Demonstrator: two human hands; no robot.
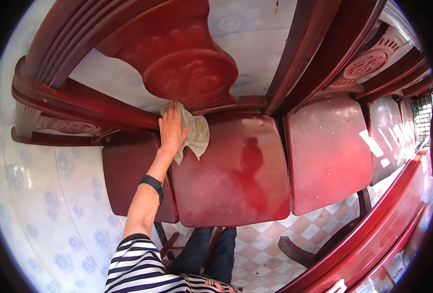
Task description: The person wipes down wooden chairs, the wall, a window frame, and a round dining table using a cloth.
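My left hand [171, 128] presses a damp-looking greyish cloth [197, 134] against the back left corner of a dark red wooden chair seat [216, 180]. Its fingers point toward the lower rail of the chair back, and a dark band circles the wrist. A wet, darker patch [251, 161] shines on that seat. At the bottom edge, a small part of my right hand [339, 286] shows on the red table [372, 239]; most of it is out of frame, so its grip is hidden.
More red chairs stand in a row, with one seat [138, 176] to the left and another [328, 156] to the right. A carved chair back [189, 73] rises ahead. Patterned wall panels [60, 210] line the left, and checkered tiles [260, 249] cover the floor.
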